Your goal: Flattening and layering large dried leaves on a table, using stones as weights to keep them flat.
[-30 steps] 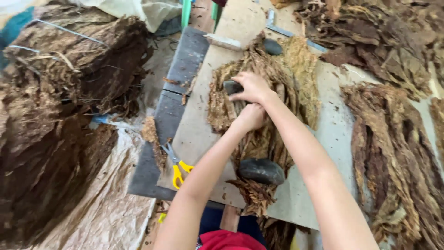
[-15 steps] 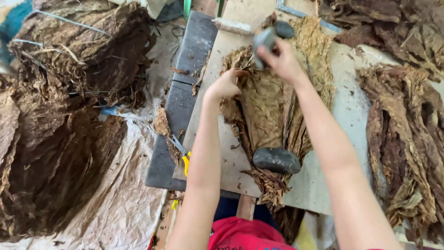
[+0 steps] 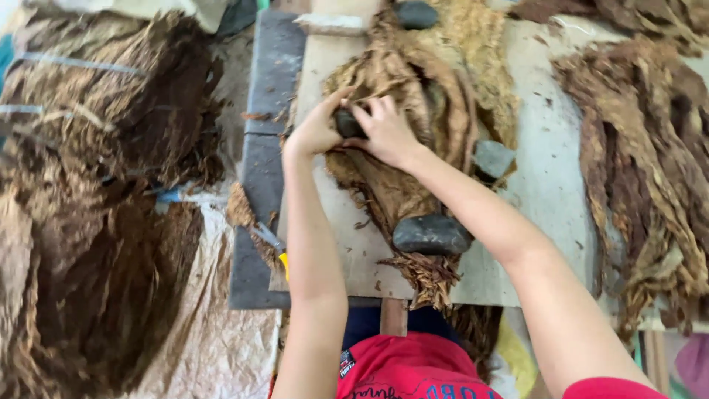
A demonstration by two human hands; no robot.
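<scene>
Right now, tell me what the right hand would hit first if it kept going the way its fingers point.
The right hand points left toward the left hand; it would likely meet the dark stone between them first.

I sit at a pale wooden bench [image 3: 550,170] with a grey board [image 3: 264,159] along its left edge. Crumpled tan sheeting [image 3: 214,332] covers the floor at my left, under even daylight.
</scene>
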